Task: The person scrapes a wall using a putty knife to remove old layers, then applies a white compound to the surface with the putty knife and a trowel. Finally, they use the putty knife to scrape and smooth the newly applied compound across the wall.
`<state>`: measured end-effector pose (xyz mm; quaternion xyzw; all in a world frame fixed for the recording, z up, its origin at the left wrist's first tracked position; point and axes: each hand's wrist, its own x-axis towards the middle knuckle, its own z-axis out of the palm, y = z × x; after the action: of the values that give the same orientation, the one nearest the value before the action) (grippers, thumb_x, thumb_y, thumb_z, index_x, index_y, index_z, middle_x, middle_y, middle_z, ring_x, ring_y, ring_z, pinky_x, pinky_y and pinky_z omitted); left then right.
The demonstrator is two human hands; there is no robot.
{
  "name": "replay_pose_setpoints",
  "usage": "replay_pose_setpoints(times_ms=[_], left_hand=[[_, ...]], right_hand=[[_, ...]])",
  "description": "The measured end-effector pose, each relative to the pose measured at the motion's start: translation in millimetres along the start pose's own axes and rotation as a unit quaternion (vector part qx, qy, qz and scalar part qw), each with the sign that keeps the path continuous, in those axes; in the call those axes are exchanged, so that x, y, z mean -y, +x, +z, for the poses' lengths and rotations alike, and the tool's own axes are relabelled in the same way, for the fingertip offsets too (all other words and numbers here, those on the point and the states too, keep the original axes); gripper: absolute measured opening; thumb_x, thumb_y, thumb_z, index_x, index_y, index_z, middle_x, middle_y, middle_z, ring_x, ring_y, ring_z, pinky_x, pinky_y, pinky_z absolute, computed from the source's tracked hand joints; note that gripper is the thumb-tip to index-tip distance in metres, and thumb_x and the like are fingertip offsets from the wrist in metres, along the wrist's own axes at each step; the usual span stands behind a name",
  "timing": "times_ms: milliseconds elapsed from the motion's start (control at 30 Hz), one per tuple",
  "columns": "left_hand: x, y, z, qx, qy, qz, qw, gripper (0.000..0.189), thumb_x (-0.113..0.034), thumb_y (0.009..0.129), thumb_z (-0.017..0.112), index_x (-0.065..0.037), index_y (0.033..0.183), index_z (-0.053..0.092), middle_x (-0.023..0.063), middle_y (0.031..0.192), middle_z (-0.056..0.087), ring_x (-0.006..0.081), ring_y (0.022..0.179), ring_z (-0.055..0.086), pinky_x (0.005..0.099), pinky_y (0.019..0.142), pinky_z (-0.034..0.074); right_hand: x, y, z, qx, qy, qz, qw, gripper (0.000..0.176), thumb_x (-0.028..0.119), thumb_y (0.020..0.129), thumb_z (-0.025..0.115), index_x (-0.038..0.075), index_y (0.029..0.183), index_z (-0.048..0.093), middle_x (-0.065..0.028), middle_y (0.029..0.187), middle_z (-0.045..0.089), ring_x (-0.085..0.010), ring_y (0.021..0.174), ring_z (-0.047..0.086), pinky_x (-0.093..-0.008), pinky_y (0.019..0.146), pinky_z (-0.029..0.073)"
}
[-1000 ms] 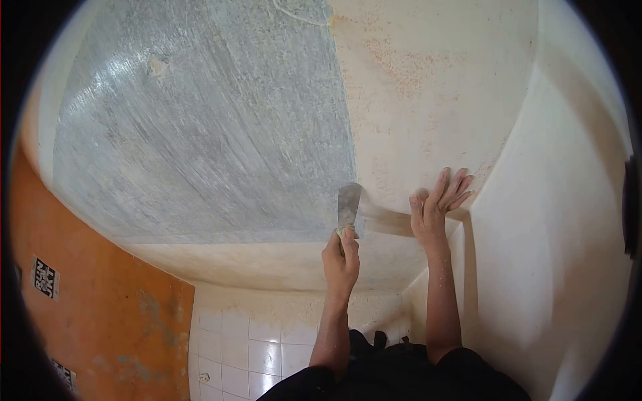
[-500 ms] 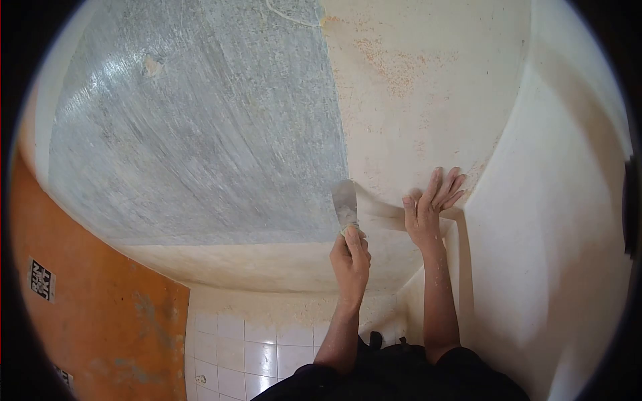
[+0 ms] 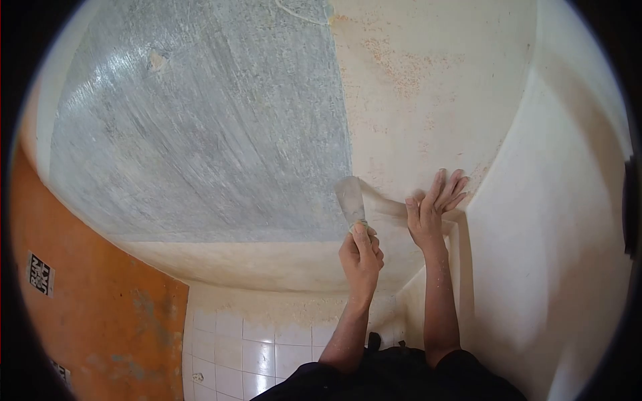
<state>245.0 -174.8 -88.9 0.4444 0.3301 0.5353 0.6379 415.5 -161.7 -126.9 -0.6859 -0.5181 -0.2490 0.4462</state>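
Observation:
My left hand (image 3: 362, 255) is wrapped round the handle of a scraper (image 3: 350, 200), whose wide metal blade points up and lies at the right edge of the grey patch (image 3: 214, 134) on the wall. Most of the handle is hidden in the fingers. To the right, my right hand (image 3: 436, 208) rests with fingers spread on the cream wall surface (image 3: 428, 127) and holds nothing. Reddish speckles mark this cream part above the hand.
An orange surface (image 3: 100, 294) with a black-and-white sticker (image 3: 40, 274) is at the lower left. White tiles (image 3: 257, 354) lie below. A pale side wall (image 3: 535, 220) rises on the right, and a recessed corner is beside my right forearm.
My left hand and the scraper have moved slightly right, and the blade now tilts more to the left. My right hand stays spread on the wall.

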Motion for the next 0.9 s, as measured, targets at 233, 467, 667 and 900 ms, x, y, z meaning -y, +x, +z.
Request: replay_pose_setpoints(times_ms=[233,467,667,900], left_hand=[[-2.5,-2.9,3.9,0.000,-0.012,-0.005,1.000,0.044,-0.045,0.103,0.045,-0.004,0.090,0.052,-0.0044,0.061,0.039,0.0022,0.044,0.032,0.0203,0.037,0.022],[-6.9,-1.0,-1.5,0.007,-0.019,-0.017,1.000,0.043,-0.045,0.103,0.046,-0.004,0.090,0.053,-0.0047,0.061,0.039,0.0022,0.044,0.032,0.0203,0.037,0.023],[-3.5,2.8,-7.1,0.012,0.015,0.010,1.000,0.044,-0.045,0.103,0.046,-0.003,0.090,0.053,-0.0045,0.061,0.039,0.0024,0.045,0.033,0.0204,0.038,0.023],[-8.2,4.2,-2.6,0.016,-0.005,0.021,1.000,0.044,-0.044,0.103,0.046,-0.002,0.091,0.054,-0.0040,0.061,0.040,0.0023,0.045,0.033,0.0197,0.037,0.023]], right_hand=[[0.6,-2.0,-1.2,-0.001,-0.005,0.003,1.000,0.082,0.043,0.100,0.046,0.003,0.155,0.000,-0.0276,0.157,-0.018,-0.0514,0.141,-0.023,-0.0667,0.105,-0.020],[-0.3,-2.7,0.6,0.002,-0.005,0.004,1.000,0.082,0.044,0.100,0.045,0.002,0.154,0.000,-0.0283,0.157,-0.017,-0.0511,0.141,-0.023,-0.0664,0.105,-0.019],[0.6,0.0,-0.3,0.000,0.000,-0.001,1.000,0.082,0.043,0.100,0.046,0.003,0.155,0.000,-0.0283,0.157,-0.018,-0.0513,0.141,-0.023,-0.0665,0.105,-0.019],[-2.2,-3.8,-1.3,0.008,-0.007,0.003,1.000,0.083,0.042,0.099,0.048,0.004,0.155,0.000,-0.0284,0.157,-0.018,-0.0517,0.141,-0.023,-0.0669,0.105,-0.019]])
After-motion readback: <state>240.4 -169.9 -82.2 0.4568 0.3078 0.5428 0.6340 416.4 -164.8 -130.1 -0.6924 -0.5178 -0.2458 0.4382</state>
